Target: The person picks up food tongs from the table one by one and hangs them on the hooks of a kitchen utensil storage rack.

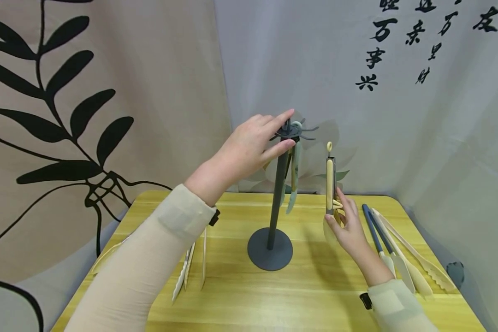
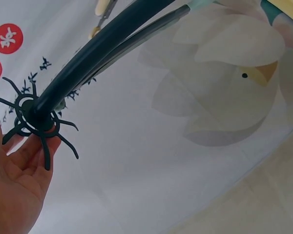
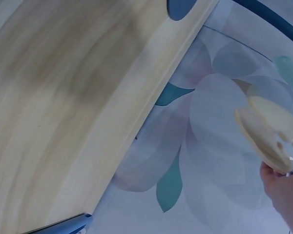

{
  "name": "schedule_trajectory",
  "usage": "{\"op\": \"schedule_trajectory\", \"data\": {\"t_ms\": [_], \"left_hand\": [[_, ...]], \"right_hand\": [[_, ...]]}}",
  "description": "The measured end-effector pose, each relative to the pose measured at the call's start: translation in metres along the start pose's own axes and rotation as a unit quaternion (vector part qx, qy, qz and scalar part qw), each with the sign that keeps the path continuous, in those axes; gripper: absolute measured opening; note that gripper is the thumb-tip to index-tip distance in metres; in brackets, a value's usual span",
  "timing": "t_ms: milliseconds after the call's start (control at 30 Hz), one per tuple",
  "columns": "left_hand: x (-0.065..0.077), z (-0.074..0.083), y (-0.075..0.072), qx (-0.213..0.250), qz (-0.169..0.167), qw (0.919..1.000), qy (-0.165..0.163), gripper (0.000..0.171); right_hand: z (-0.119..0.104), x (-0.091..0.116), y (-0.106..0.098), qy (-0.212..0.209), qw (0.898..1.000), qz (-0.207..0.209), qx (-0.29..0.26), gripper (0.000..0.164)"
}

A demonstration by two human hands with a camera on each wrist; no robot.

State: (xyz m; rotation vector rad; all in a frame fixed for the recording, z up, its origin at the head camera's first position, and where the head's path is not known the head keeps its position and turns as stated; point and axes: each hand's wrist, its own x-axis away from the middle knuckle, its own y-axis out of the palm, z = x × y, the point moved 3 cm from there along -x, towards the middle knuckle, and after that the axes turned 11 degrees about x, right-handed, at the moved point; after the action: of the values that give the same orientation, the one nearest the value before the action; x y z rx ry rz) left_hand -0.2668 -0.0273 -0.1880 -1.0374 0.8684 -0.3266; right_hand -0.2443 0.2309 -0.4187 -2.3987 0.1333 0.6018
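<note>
A dark grey utensil stand (image 1: 277, 193) rises from a round base, with a ring of hooks (image 1: 292, 132) on top. My left hand (image 1: 253, 140) grips that ring, thumb below and fingers behind it in the left wrist view. Mint-green tongs (image 1: 296, 184) hang from one hook. To the right of the stand, my right hand (image 1: 350, 228) holds cream tongs (image 1: 329, 182) upright, their yellow pull ring at the top. In the right wrist view, the scalloped heads (image 3: 268, 129) of these tongs are spread apart.
Right on the wooden table (image 1: 307, 299) lie blue-handled utensils (image 1: 375, 230), a cream utensil (image 1: 415, 276) and tongs with wavy edges (image 1: 435, 274). Several pale utensils (image 1: 186, 267) lie at the left, partly behind my left arm. A printed curtain (image 1: 294, 60) hangs behind the table.
</note>
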Motion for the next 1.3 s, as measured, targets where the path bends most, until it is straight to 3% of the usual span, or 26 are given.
{"op": "schedule_trajectory", "data": {"t_ms": [467,1067,1300], "left_hand": [[-0.001,0.0,-0.002,-0.006,0.003,1.0,0.002,0.064],[0.0,0.0,0.0,-0.003,0.011,0.9999,0.001,0.064],[0.0,-0.001,0.001,-0.002,0.008,1.0,-0.004,0.065]], "right_hand": [[-0.025,-0.007,-0.006,-0.041,0.996,0.014,-0.077,0.077],[-0.05,-0.018,-0.005,-0.075,0.99,0.037,-0.118,0.077],[-0.077,-0.017,-0.01,-0.083,0.988,0.028,-0.127,0.073]]}}
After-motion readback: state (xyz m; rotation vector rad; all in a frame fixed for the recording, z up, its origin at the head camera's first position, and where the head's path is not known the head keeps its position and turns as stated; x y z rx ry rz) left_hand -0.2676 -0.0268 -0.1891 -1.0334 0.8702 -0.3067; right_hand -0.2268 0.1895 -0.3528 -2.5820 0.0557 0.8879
